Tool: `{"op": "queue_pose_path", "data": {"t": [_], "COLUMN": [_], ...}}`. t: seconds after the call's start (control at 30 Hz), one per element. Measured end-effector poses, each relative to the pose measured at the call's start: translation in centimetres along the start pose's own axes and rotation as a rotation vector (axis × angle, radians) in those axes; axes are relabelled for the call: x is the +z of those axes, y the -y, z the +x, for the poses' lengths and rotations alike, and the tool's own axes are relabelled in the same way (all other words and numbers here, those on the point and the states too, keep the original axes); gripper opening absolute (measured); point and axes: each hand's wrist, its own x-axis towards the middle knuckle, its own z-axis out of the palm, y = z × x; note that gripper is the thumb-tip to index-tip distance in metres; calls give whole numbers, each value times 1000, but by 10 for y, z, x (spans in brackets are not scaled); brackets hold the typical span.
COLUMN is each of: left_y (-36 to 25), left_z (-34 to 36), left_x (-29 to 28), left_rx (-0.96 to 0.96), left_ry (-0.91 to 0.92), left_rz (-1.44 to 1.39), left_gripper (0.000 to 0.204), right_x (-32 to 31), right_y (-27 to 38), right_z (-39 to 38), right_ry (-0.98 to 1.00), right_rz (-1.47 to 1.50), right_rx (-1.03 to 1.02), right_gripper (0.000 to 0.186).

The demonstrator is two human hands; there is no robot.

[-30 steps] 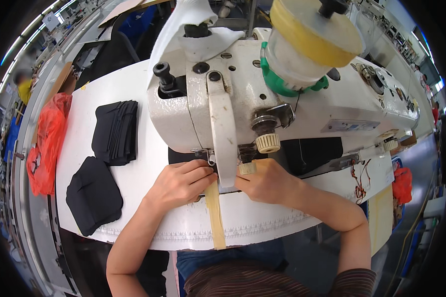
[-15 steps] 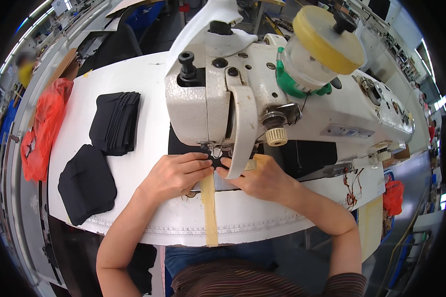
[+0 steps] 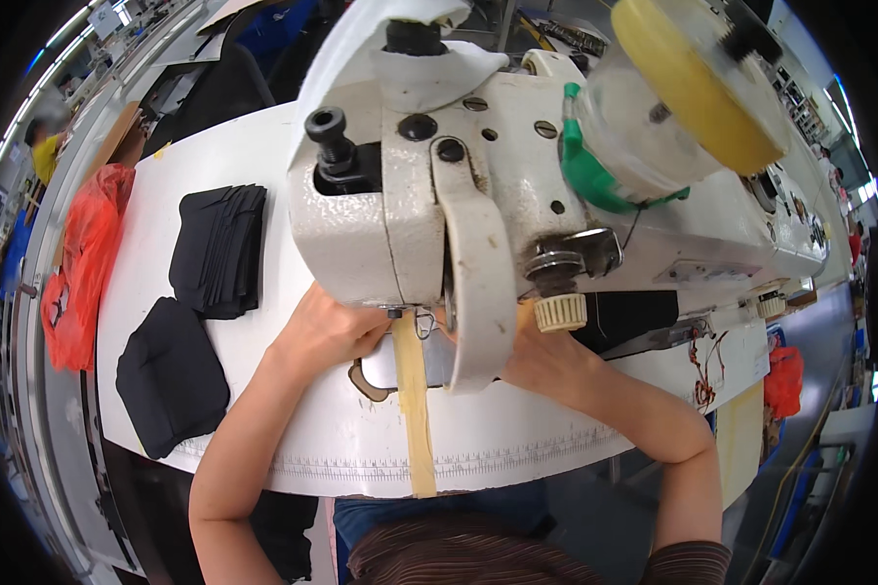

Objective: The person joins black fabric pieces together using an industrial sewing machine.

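Observation:
My left hand [image 3: 330, 331] reaches in beneath the head of a white sewing machine [image 3: 351, 244], and its fingertips are hidden there. My right hand [image 3: 546, 351] is on the other side of the needle area, its fingers mostly covered by the machine's curved white lever [image 3: 483, 292]. Whatever lies between the two hands is out of sight behind the machine head. Black fabric [image 3: 634, 317] shows under the arm, right of my right hand. A strip of yellow tape [image 3: 417, 419] runs from the presser foot [image 3: 425, 324] to the table's front edge.
On the white table [image 3: 293, 458] at left stand a stack of black fabric pieces [image 3: 217, 252] and, nearer, more black pieces [image 3: 171, 380]. A red plastic bag [image 3: 90, 263] lies along the left edge. A yellow thread cone [image 3: 698, 83] tops the machine.
Both hands have moved forward, away from me, and their fingers have gone behind the machine head. The black fabric that showed at the needle is now hidden. My view has shifted closer.

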Motion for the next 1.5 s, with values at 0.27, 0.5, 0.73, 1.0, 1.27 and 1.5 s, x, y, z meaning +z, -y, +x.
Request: {"op": "queue_pose_path", "data": {"t": [0.27, 0.5, 0.73, 1.0, 1.27, 1.5], "left_y": [11, 15, 71, 38, 8, -9], "left_z": [-15, -15, -23, 22, -157, -236], "left_x": [7, 30, 13, -17, -188, -177], "left_rx": [-92, -328, -490, -519, -1020, -1585], "left_ry": [92, -140, -82, -596, -925, -193], "left_rz": [93, -204, 253, 107, -146, 512], "left_gripper": [18, 22, 17, 18, 31, 34], "right_x": [-96, -107, -105, -98, -64, -59], "right_y": [-26, -77, -100, -90, 8, 0], "right_z": [-20, -92, -100, -93, -73, -66], "right_ry": [120, 141, 137, 89, -267, 240], "right_rz": [390, 284, 570, 601, 241, 772], "right_rx": [205, 502, 458, 492, 69, 324], "right_gripper": [24, 28, 27, 19, 10, 10]}}
